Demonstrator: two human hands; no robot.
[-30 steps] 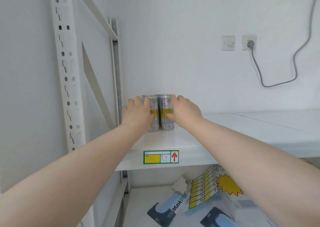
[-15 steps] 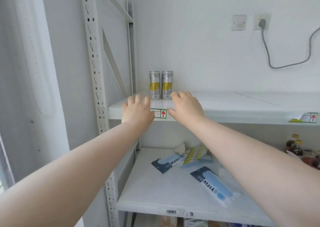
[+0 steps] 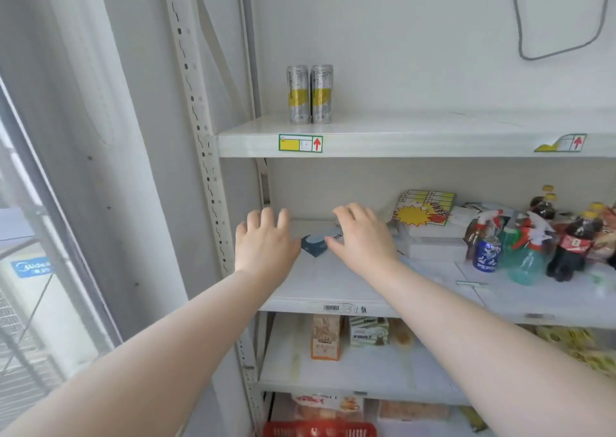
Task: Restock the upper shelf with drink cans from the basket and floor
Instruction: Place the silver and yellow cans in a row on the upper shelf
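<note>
White upper shelf (image 3: 416, 126) against white wall (image 3: 400, 36); two cans (image 3: 321, 94) upright at left.

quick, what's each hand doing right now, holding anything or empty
Left hand: open, fingers relaxed, holding nothing.
Right hand: open, fingers relaxed, holding nothing.

Left of the left grip (image 3: 265, 239) stands a white perforated rack post (image 3: 193, 103), then a pale column (image 3: 116, 136), and further left a window (image 3: 26, 303) that gives daylight. High above the right grip (image 3: 361, 236) we see a white wall (image 3: 416, 36) with a grey cable (image 3: 517, 29).
</note>
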